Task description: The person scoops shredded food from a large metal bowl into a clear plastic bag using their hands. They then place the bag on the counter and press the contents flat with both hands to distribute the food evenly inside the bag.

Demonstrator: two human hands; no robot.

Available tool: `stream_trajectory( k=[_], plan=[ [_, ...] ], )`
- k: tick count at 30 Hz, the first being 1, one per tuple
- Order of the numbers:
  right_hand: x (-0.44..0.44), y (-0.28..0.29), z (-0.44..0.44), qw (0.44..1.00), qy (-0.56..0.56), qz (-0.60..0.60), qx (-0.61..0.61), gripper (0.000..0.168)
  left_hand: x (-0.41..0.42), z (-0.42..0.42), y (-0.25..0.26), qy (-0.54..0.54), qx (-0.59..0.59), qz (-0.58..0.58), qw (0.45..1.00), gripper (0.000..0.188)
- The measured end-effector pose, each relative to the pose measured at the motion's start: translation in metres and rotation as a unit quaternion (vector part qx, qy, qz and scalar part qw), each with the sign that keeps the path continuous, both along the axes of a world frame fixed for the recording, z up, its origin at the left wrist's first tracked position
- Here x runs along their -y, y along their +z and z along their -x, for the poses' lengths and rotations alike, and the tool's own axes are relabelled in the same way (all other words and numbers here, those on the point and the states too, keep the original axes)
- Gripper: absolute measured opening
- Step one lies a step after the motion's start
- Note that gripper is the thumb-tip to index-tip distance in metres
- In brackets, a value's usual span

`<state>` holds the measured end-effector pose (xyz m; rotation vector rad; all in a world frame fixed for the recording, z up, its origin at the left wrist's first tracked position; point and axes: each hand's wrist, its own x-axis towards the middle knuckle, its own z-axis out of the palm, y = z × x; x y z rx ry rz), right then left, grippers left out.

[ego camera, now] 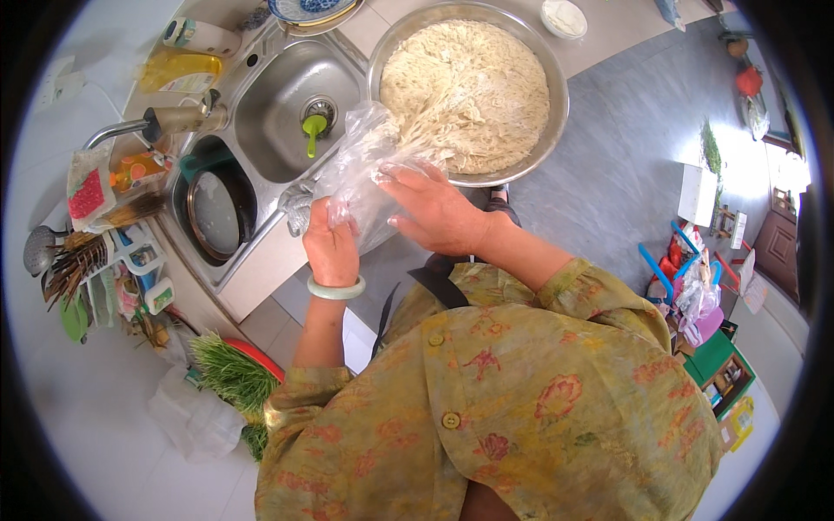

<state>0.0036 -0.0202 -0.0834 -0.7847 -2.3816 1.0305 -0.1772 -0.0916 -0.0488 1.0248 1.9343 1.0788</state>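
Note:
A wide steel basin point(559, 98) holds a mass of pale, stringy dough point(482, 84), which stretches toward a clear plastic bag point(365, 176) at the basin's lower left rim. My left hand point(333, 244), with a pale bangle on the wrist, grips the bag's gathered edge. My right hand point(436, 208) lies against the bag beside the basin, its fingers spread and dusted with flour or dough. Whether those fingers pinch the plastic is unclear. Some dough shows inside the bag's upper end.
Left of the basin is a steel double sink point(260, 84) with a green strainer or scoop point(314, 127) and a pan point(215, 215). A small white bowl of flour-like powder point(564, 18) stands beyond the basin. Patterned plates point(313, 13) sit behind the sink. Green leafy stalks point(231, 371) lie lower left.

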Motion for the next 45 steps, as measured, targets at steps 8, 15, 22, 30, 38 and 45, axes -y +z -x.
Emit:
stream_trajectory(
  k=[8,15,22,30,38,45],
  plan=[
    [-0.016,-0.008,-0.032,0.977,-0.01,0.022,0.21,0.058,-0.005,0.003,0.004,-0.011,-0.018,-0.056,0.998,0.013],
    [-0.015,-0.021,-0.041,0.975,-0.152,0.154,0.045,0.06,-0.007,0.01,0.003,0.025,0.034,0.001,0.999,0.022],
    [0.006,-0.023,0.018,0.993,-0.018,-0.033,0.111,0.066,-0.001,0.008,-0.001,0.04,0.059,-0.008,0.997,0.014],
    [-0.012,-0.02,-0.009,0.975,-0.037,0.051,0.214,0.071,-0.003,0.012,0.003,0.015,0.074,-0.057,0.996,0.012],
    [-0.036,-0.015,-0.05,0.966,-0.007,0.04,0.254,0.061,-0.011,0.031,0.006,0.072,0.09,-0.031,0.993,0.016],
    [-0.034,-0.03,-0.069,0.891,-0.266,0.34,-0.144,0.029,-0.003,0.045,-0.003,0.037,0.08,-0.024,0.996,0.02]
  ],
)
